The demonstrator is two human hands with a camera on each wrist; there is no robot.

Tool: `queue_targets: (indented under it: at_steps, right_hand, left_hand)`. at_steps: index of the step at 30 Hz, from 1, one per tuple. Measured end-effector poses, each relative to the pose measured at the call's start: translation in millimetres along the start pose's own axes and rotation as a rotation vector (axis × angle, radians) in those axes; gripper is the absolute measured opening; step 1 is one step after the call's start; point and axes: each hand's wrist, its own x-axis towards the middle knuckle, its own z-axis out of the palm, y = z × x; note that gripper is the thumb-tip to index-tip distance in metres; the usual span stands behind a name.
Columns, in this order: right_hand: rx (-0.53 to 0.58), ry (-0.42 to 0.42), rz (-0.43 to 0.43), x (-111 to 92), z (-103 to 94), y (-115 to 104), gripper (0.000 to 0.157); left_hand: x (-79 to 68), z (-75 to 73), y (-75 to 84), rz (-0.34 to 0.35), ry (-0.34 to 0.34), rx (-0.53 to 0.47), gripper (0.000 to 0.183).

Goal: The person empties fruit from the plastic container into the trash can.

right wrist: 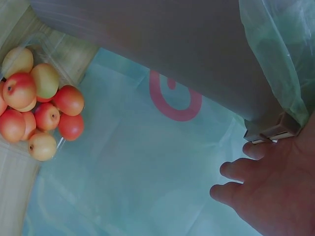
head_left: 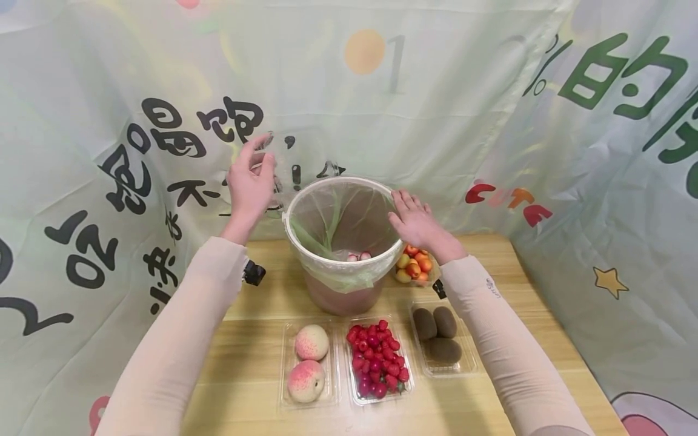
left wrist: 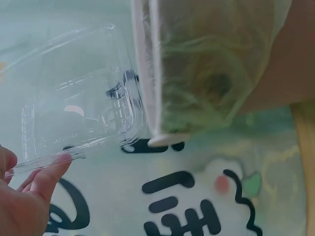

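Note:
My left hand [head_left: 252, 181] grips a clear plastic box [left wrist: 74, 98] by its edge, thumb and fingers pinching it. The box is tilted beside the left part of the bin's rim, and no fruit shows inside it. A trash bin [head_left: 343, 300] with a white rim [head_left: 349, 264] and a thin green liner [head_left: 343, 278] stands between the hands. Deep in it lie a few small pink-and-white things [head_left: 358, 257]. On the opposite side, my right hand [head_left: 417, 223] rests on the rim, its fingers extended past the edge in the right wrist view.
In front of the bin lie clear trays with two peaches [head_left: 306, 381], red berries [head_left: 376, 357] and three kiwis [head_left: 443, 349]. A box of red-and-yellow fruit [right wrist: 44, 98] sits right of the bin. Printed cloth [head_left: 305, 79] hangs behind the wooden table [head_left: 245, 357].

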Motion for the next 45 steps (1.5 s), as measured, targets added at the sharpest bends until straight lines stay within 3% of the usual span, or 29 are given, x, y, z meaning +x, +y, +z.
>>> queue_targets:
  at_steps: [3, 7, 14, 22, 36, 41, 45]
  right_hand:
    - [-0.007, -0.004, 0.005, 0, 0.6, 1, 0.072]
    - [-0.005, -0.006, 0.005, 1, 1.6, 2, 0.071]
    - [-0.007, -0.008, 0.008, 1, 2.0, 2, 0.071]
    - [-0.007, -0.009, 0.007, 1, 2.5, 2, 0.071]
    - [0.008, -0.007, 0.008, 0, 1.7, 2, 0.072]
    - [0.007, -0.009, 0.015, -1, 1.7, 3, 0.071]
    - [0.009, -0.009, 0.010, 0, 1.0, 2, 0.071]
  left_hand:
    - [1.2, -10.5, 4.4, -0.040, -0.010, 0.008, 0.038]
    - [1.6, -23.8, 4.1, -0.041, 0.007, 0.031, 0.038]
    - [1.2, -44.0, -4.8, -0.065, 0.042, 0.045, 0.038]
    - [-5.0, -67.1, -19.3, -0.125, 0.033, 0.094, 0.040]
    - [-13.1, -105.6, -42.9, -0.207, 0.097, 0.018, 0.040]
    - [-20.8, -115.4, -52.6, -0.247, 0.079, 0.007, 0.039]
    - [-30.0, -122.2, -59.8, -0.299, 0.037, 0.059, 0.038]
